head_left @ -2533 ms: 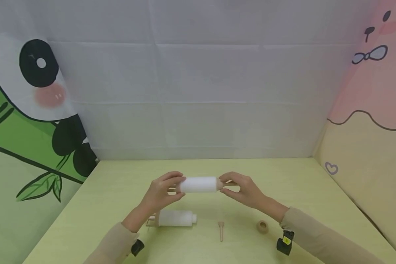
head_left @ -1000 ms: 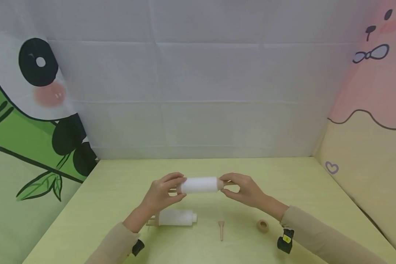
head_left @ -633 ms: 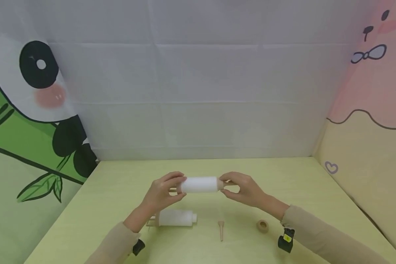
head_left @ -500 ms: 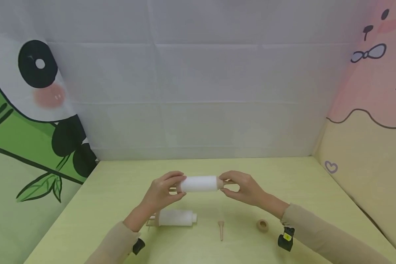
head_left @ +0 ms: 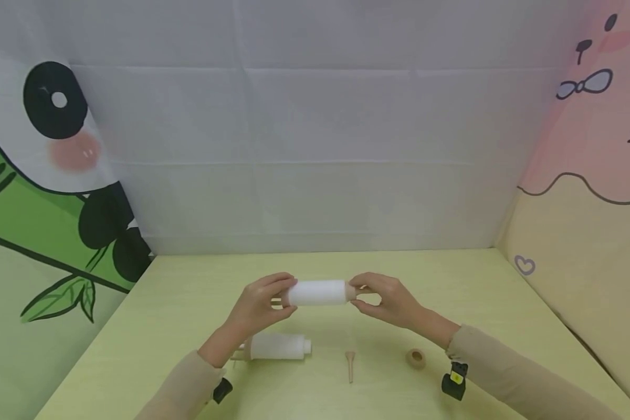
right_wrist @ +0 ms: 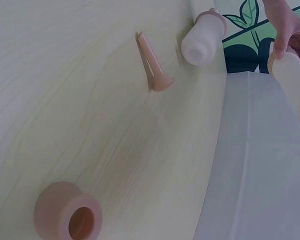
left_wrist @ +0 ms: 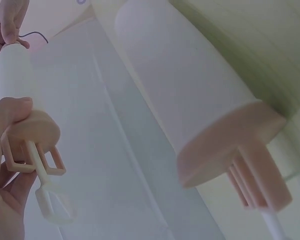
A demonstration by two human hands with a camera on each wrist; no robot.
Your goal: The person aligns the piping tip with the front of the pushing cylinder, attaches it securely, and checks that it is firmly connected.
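Note:
In the head view a white syringe-like cylinder (head_left: pixel 317 293) is held level above the table between both hands. My left hand (head_left: pixel 254 300) grips its left end at a pinkish flange (left_wrist: pixel 35 131), where square finger loops and a plunger rod with a pale loop handle (left_wrist: pixel 55 202) stick out in the left wrist view. My right hand (head_left: pixel 391 298) pinches the tapered pinkish cap (head_left: pixel 350 291) on the right end, with a thin tip between its fingers. A second such white cylinder (head_left: pixel 278 346) lies on the table below, its flange partly hidden by the left wrist.
A small pink funnel-topped stick (head_left: pixel 350 366) lies on the pale yellow table (head_left: pixel 430 268) between the lying cylinder and a round pink cap with a hole (head_left: pixel 416 359). Behind stands a grey-white cloth wall (head_left: pixel 315 146), with cartoon-printed side panels left and right.

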